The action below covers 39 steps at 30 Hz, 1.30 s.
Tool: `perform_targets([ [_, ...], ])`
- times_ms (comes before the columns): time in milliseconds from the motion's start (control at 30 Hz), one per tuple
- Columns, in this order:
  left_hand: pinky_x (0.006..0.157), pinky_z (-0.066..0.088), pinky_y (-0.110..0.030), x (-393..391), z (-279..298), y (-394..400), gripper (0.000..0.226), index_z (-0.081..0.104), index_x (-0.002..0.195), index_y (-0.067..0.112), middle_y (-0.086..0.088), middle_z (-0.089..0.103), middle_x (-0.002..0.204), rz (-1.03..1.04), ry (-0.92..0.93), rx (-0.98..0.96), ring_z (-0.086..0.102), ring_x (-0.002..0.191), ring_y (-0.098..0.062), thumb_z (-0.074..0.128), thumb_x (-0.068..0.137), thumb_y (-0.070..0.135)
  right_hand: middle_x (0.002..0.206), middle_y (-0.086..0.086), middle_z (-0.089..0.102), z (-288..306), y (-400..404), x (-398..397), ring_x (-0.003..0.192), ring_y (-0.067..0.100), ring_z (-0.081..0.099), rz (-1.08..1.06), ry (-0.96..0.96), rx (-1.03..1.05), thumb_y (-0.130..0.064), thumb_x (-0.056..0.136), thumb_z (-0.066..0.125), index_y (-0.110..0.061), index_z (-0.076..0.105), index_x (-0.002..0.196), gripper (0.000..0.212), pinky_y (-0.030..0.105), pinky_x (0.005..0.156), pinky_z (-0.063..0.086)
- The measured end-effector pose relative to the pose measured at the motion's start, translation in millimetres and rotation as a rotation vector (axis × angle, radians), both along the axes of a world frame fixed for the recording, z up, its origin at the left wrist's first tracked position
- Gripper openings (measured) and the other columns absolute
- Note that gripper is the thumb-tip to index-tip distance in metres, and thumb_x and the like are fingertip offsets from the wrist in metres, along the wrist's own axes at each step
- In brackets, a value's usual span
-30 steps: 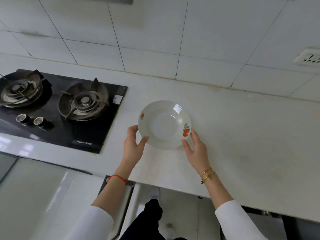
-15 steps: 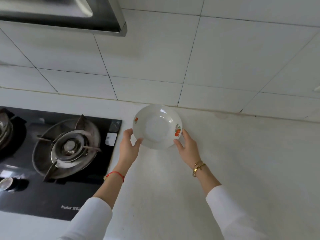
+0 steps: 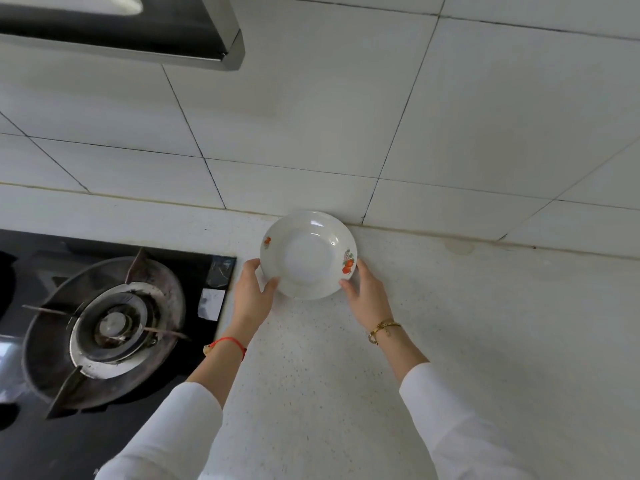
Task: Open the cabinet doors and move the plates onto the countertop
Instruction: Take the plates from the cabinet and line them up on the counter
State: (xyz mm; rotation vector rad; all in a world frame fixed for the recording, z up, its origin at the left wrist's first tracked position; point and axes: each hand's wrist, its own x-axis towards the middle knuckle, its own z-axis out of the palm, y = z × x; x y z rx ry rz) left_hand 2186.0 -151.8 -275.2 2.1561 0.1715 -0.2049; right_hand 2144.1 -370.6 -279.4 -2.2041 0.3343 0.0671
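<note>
A white deep plate [image 3: 308, 254] with small orange fruit prints on its rim is at the back of the pale speckled countertop [image 3: 450, 341], close to the tiled wall. My left hand [image 3: 251, 292] grips its left rim, thumb on the rim. My right hand [image 3: 367, 291] holds the right rim next to the fruit print. Whether the plate rests on the counter or hovers just above it cannot be told. No cabinet doors are in view.
A black gas hob [image 3: 104, 334] with a round burner lies left of the plate, its edge near my left hand. A range hood [image 3: 138, 32] juts out at the top left. White wall tiles [image 3: 381, 116] stand right behind the plate.
Both hands have carried the plate away from the counter's front edge toward the wall. The view has moved forward, so the cabinet front below is out of sight.
</note>
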Motion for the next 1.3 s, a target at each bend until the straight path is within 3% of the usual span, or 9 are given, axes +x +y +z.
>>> perform_targets([
  [400, 0.099, 0.045, -0.043, 1, -2, 0, 0.056, 0.039, 0.138, 0.007, -0.014, 0.053, 0.135, -0.036, 0.011, 0.051, 0.05, 0.124, -0.031, 0.063, 0.091, 0.024, 0.135, 0.003, 0.056, 1, -2, 2, 0.123, 0.02, 0.054, 0.012, 0.08, -0.078, -0.035, 0.094, 0.056, -0.014, 0.038, 0.141, 0.055, 0.037, 0.098, 0.05],
  [567, 0.113, 0.03, -0.041, -5, 4, 5, 0.066, 0.025, 0.15, 0.007, -0.013, 0.033, 0.154, -0.055, -0.015, 0.13, 0.03, 0.143, -0.029, 0.055, 0.096, 0.03, 0.155, 0.011, 0.032, 13, -5, -5, 0.141, 0.027, 0.034, -0.013, 0.114, -0.171, -0.043, 0.096, 0.049, -0.009, 0.021, 0.151, 0.07, 0.038, 0.108, 0.038],
  [767, 0.116, 0.024, -0.038, -28, 23, 9, 0.064, 0.022, 0.152, 0.011, -0.009, 0.027, 0.157, -0.146, -0.103, 0.244, 0.024, 0.146, -0.025, 0.049, 0.098, 0.031, 0.157, 0.01, 0.027, 36, -13, -32, 0.145, 0.025, 0.026, 0.024, 0.03, -0.248, -0.043, 0.099, 0.041, -0.015, 0.022, 0.151, 0.062, 0.038, 0.111, 0.034],
  [900, 0.115, 0.024, -0.034, -58, 45, 7, 0.059, 0.027, 0.15, 0.007, -0.012, 0.031, 0.155, -0.225, -0.233, 0.292, 0.027, 0.145, -0.026, 0.049, 0.099, 0.026, 0.158, 0.008, 0.025, 54, -20, -67, 0.148, 0.023, 0.02, 0.023, -0.011, -0.284, -0.042, 0.1, 0.037, -0.02, 0.024, 0.151, 0.057, 0.038, 0.114, 0.03],
  [1067, 0.116, 0.03, -0.04, -119, 79, 3, 0.058, 0.027, 0.15, 0.008, -0.009, 0.031, 0.155, -0.268, -0.316, 0.314, 0.026, 0.145, -0.024, 0.049, 0.099, 0.024, 0.157, 0.001, 0.03, 82, -29, -131, 0.149, 0.018, 0.014, 0.018, -0.134, -0.305, -0.039, 0.101, 0.038, -0.018, 0.031, 0.148, 0.052, 0.034, 0.115, 0.028],
  [1300, 0.119, 0.024, -0.037, -233, 108, -7, 0.058, 0.028, 0.15, 0.01, -0.007, 0.031, 0.156, -0.291, -0.417, 0.396, 0.022, 0.147, -0.022, 0.048, 0.099, 0.027, 0.154, -0.001, 0.035, 114, -47, -250, 0.148, 0.015, 0.017, 0.017, -0.243, -0.302, -0.037, 0.1, 0.042, -0.019, 0.035, 0.146, 0.05, 0.03, 0.117, 0.024],
])
